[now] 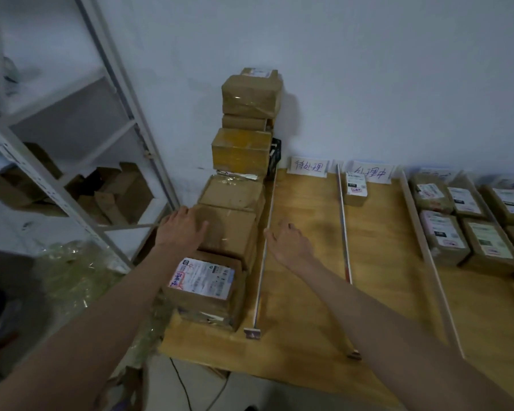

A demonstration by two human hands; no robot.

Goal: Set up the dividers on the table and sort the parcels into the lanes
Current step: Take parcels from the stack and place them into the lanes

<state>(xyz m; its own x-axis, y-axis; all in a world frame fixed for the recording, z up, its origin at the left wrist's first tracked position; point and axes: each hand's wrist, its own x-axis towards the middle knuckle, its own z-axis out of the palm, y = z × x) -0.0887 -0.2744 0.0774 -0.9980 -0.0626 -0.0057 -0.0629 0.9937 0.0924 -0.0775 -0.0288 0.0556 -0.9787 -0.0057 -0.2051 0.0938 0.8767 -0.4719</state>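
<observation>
Brown cardboard parcels are stacked along the left edge of the wooden table (303,336). My left hand (182,227) lies flat, fingers apart, on the top of a plain parcel (230,229) in the stack. A labelled parcel (204,287) sits in front of it, and a tall pile (250,120) rises against the wall. My right hand (288,241) hovers open beside the first thin divider (263,253), just to its right, holding nothing. A second divider (343,221) and a third divider (422,238) run front to back. One small parcel (356,188) sits in the second lane.
Handwritten paper signs (309,167) stand at the far ends of the lanes. Several labelled parcels (463,223) fill the right lanes. A white metal shelf rack (72,161) with cardboard scraps stands on the left. Crumpled plastic wrap (72,274) lies on the floor.
</observation>
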